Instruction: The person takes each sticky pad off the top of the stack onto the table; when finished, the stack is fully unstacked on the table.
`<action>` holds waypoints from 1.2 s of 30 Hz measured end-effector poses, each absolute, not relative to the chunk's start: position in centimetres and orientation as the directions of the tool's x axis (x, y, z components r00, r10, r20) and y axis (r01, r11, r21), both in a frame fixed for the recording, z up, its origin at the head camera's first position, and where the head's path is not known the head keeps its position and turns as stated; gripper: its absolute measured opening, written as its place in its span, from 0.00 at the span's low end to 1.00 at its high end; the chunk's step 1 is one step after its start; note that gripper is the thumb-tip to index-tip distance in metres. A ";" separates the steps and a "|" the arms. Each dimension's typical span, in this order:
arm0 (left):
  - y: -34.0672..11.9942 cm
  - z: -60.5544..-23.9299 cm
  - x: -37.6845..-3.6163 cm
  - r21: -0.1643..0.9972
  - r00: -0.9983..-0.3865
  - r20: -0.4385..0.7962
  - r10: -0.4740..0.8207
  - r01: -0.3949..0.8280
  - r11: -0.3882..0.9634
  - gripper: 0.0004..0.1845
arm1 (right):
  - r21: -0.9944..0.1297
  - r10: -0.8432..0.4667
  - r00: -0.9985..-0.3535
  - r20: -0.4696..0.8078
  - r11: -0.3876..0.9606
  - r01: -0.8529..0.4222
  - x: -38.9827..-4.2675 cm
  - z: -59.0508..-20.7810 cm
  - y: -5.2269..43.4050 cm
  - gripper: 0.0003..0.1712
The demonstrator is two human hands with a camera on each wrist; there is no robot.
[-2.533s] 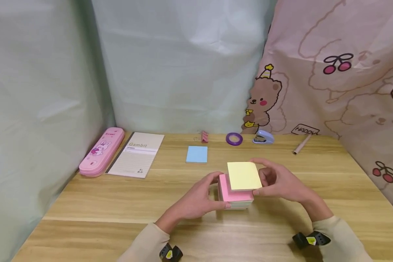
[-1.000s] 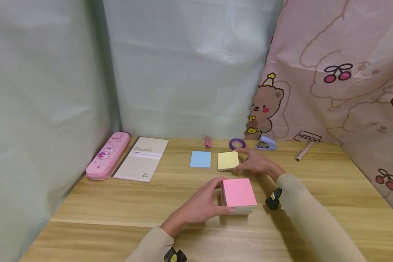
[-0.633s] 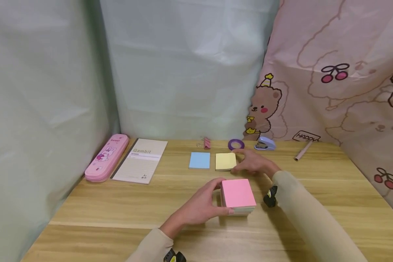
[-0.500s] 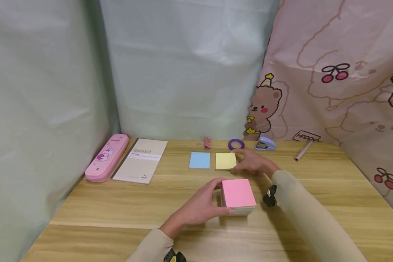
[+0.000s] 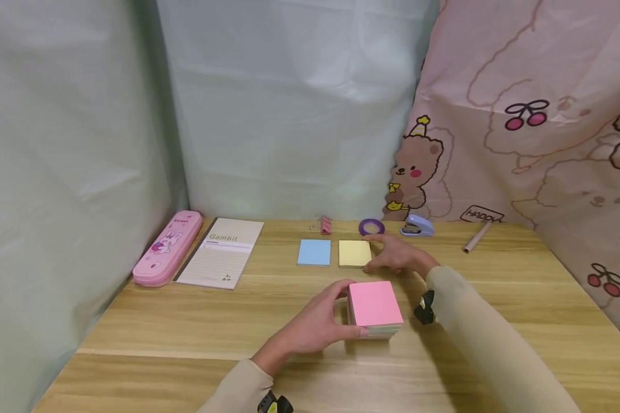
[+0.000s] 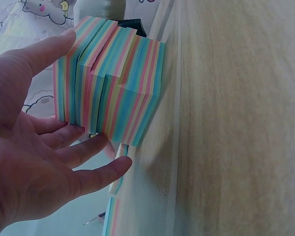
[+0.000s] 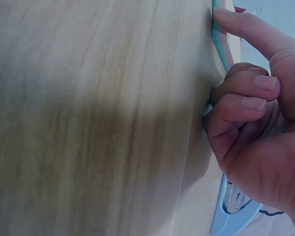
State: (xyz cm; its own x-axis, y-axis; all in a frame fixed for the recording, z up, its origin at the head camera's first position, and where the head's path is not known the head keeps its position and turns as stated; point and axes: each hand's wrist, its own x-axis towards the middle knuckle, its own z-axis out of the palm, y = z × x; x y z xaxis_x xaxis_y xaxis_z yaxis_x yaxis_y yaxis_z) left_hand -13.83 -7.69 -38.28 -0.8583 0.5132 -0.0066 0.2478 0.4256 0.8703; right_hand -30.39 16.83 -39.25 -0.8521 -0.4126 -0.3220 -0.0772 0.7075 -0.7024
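Note:
My left hand holds a stack of sticky note pads, pink on top, by its left side, thumb at the near face and fingers at the back. Striped edges in several colours and slightly uneven layers show on the stack in the left wrist view. Farther back, a yellow sticky note pad lies flat on the table, just right of a blue sticky note pad. My right hand grips its right side between thumb and index finger; the other fingers curl into the palm in the right wrist view.
Along the back sit a red binder clip, a purple tape roll, a light blue stapler and a pen. At left lie a notebook and a pink pencil case. Curtains enclose the table.
The yellow pad has gone from the top of the stack to the table beside the blue pad, carried by my right hand. Lately it has straightened slightly; my left hand stays on the stack.

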 end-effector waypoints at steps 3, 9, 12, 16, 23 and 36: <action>-7.7 -38.4 -13.8 0.869 -0.860 -0.007 0.510 0.248 0.429 0.51 | -0.692 -0.415 -0.869 -0.272 0.711 -0.123 -30.2 -39.3 17.0 0.61; -7.7 -38.6 -13.9 0.869 -0.864 -0.022 0.504 0.233 0.437 0.52 | -0.711 -0.424 -0.883 -0.200 0.683 -0.167 -29.3 -38.8 18.0 0.60; -7.7 -38.7 -13.9 0.871 -0.865 -0.027 0.501 0.226 0.437 0.52 | -0.764 -0.437 -0.878 -0.196 0.629 -0.142 -28.7 -37.9 18.6 0.57; -7.8 -38.7 -13.9 0.875 -0.863 -0.024 0.504 0.226 0.428 0.51 | -0.833 -0.477 -0.865 -0.157 0.534 -0.143 -27.8 -36.4 19.6 0.51; -7.7 -38.7 -13.9 0.875 -0.862 -0.010 0.507 0.238 0.421 0.50 | -0.864 -0.512 -0.854 -0.086 0.466 -0.192 -24.5 -34.8 21.3 0.44; -7.7 -38.5 -14.1 0.881 -0.857 0.005 0.515 0.248 0.403 0.51 | -0.912 -0.556 -0.831 0.022 0.328 -0.244 -18.2 -35.6 22.2 0.38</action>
State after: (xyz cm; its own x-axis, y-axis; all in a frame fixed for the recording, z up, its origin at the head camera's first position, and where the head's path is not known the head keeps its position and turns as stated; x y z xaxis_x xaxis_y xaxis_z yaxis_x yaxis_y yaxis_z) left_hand -14.10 -7.73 -38.48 -0.8571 0.5152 0.0052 0.2477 0.4032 0.8810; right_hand -18.24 22.19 -35.62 -0.8308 -0.5562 0.0224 -0.2444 0.3282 -0.9125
